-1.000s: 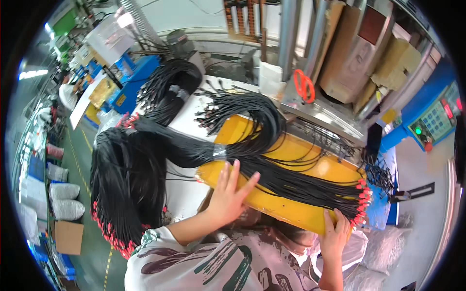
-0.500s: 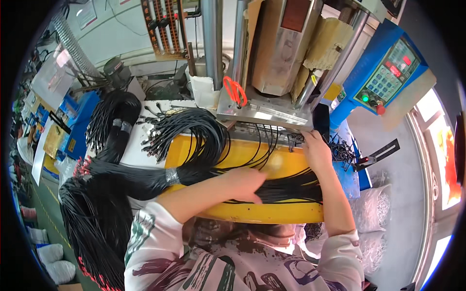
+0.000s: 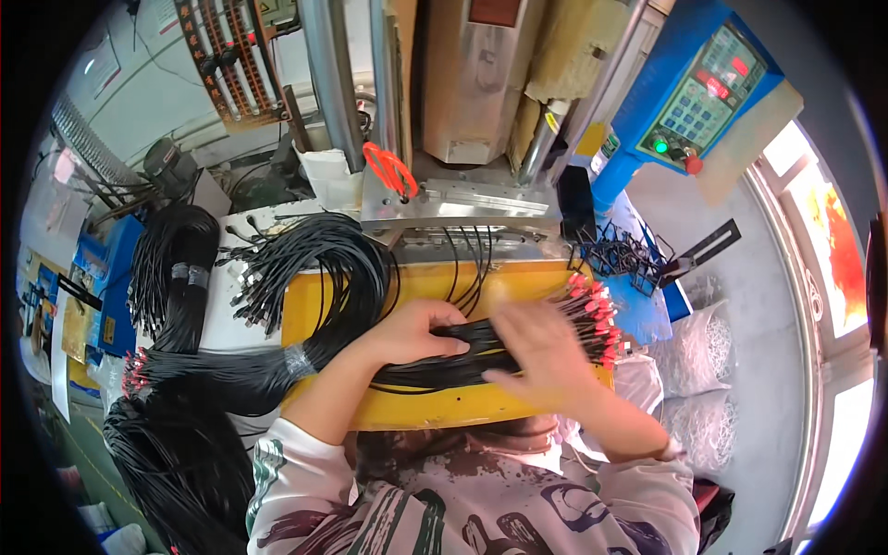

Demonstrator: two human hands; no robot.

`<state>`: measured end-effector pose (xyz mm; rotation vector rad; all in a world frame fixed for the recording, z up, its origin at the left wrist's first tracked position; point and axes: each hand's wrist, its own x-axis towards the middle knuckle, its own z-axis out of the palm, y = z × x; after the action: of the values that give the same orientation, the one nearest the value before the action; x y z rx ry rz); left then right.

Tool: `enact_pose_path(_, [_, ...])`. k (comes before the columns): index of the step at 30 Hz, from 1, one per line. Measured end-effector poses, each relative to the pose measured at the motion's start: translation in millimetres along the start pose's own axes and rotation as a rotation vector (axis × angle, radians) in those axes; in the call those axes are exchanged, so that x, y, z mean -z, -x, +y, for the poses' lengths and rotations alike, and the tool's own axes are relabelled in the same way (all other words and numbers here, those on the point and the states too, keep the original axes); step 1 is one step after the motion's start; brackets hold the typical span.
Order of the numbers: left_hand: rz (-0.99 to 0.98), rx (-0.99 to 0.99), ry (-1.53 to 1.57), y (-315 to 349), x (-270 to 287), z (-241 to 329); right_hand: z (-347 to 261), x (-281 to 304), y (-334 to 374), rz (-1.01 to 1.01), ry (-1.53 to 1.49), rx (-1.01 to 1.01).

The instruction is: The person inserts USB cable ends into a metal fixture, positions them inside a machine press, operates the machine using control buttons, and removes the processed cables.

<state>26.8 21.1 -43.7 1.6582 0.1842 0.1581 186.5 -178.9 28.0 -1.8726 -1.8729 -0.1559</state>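
A bundle of black cables (image 3: 478, 344) lies across a yellow board (image 3: 435, 414) in front of me. My left hand (image 3: 416, 335) grips it from the left, thumb and fingers closed around the strands. Over the same cables, farther right, is my right hand (image 3: 546, 356), smeared by motion; its grip cannot be made out. Red-tipped cable ends (image 3: 597, 314) fan out beyond it at the board's right side. To the left the bundle runs into a looped bunch of cables (image 3: 347, 264). A few single cables (image 3: 472, 268) lead up to the press's metal base.
A press with a metal plate (image 3: 462, 202) stands behind the board, orange-handled snips (image 3: 390, 171) on it. At right are a blue control box (image 3: 708, 102) and a heap of small black pieces (image 3: 622, 252). More cable bundles (image 3: 176, 453) hang at left.
My right hand has left the press's edge and come down over the cables. My left hand has moved back left and closed on the bundle. Red cable ends now show at right.
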Motion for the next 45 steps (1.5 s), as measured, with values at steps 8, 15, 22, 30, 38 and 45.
enact_pose_path(8, [0.155, 0.156, -0.411, 1, -9, 23, 103, 31, 8, -0.119, 0.477, -0.247])
enact_pose_path(15, [0.304, 0.157, -0.341, 5, -11, 22, 29, 53, 28, -0.666, -0.253, -0.517])
enact_pose_path(22, [0.237, 0.095, -0.047, -1, -8, 10, 15, -13, 15, -0.006, -0.284, 0.038])
enact_pose_path(30, [0.316, -0.187, -0.595, 22, -29, 80, 30, -24, 20, 0.027, -0.597, -0.365])
enact_pose_path(38, [0.037, 0.317, 0.387, 32, 6, 58, 24, -67, 29, 0.366, -1.854, -0.902])
enact_pose_path(45, [-0.056, 0.165, 0.439, -27, -89, 19, 31, -31, 25, 0.097, -0.936, -0.507])
